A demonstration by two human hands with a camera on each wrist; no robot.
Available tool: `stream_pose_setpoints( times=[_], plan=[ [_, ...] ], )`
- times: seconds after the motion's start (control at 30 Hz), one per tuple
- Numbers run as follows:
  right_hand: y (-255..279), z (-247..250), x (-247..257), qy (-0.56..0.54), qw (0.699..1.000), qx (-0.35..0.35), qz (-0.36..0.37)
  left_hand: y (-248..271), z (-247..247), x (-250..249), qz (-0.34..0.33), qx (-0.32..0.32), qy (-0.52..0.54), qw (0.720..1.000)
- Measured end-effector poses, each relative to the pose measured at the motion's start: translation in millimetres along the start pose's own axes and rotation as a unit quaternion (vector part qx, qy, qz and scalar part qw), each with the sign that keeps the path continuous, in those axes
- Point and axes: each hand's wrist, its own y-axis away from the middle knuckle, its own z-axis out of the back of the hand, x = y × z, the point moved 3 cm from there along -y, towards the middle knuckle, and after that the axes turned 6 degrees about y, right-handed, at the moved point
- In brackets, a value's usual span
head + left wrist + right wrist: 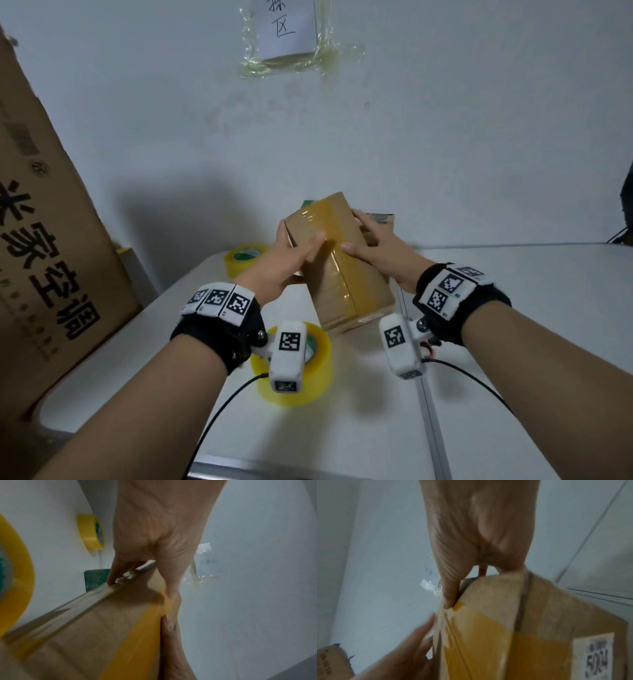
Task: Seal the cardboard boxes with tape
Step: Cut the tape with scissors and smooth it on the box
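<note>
Both hands are on the small cardboard box (334, 260), held tilted above the white bench (513, 325), its near corner low over the surface. The left hand (289, 255) grasps it from the left, thumb laid across the taped top face and fingers curled round the far left edge. The right hand (376, 250) clasps the right side, thumb on top and fingers wrapped over the edge. A strip of yellowish tape (342, 270) runs down the length of the top face.

The head view alone shows one tape roll (310, 370) lying on the bench under the left wrist, a second tape roll (245, 258) farther back at the bench's left edge, a large printed carton (44, 240) leaning at the left, and a paper note (286, 29) taped to the wall.

From the left wrist, the fingertips (111, 580) press on a glossy taped edge of the box, and a dark green box (96, 578) sits behind it. The right wrist view, blurred, gives the box's end face: a white label (594, 655) with dark print and the tape folded over the corner.
</note>
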Motion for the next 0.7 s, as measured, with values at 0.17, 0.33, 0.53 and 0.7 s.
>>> stream_pose_setpoints(
  times=[0.17, 0.33, 0.53, 0.7],
  plan=[
    [13, -8, -6, -0.043, 0.998, 0.019, -0.037, 6, -14, 16, 0.082, 0.036, -0.035, 0.995],
    [19, -7, -15, -0.028, 0.997, -0.03, -0.07, 6, -27, 16, 0.087, 0.028, -0.033, 0.995],
    [27, 7, -18, 0.037, 0.992, -0.075, -0.094, 7, -42, 10, 0.072, 0.024, -0.069, 0.995],
    [40, 10, -21, 0.03, 0.991, -0.093, -0.091, 9, -47, 10, 0.05, 0.029, -0.071, 0.996]
  ],
)
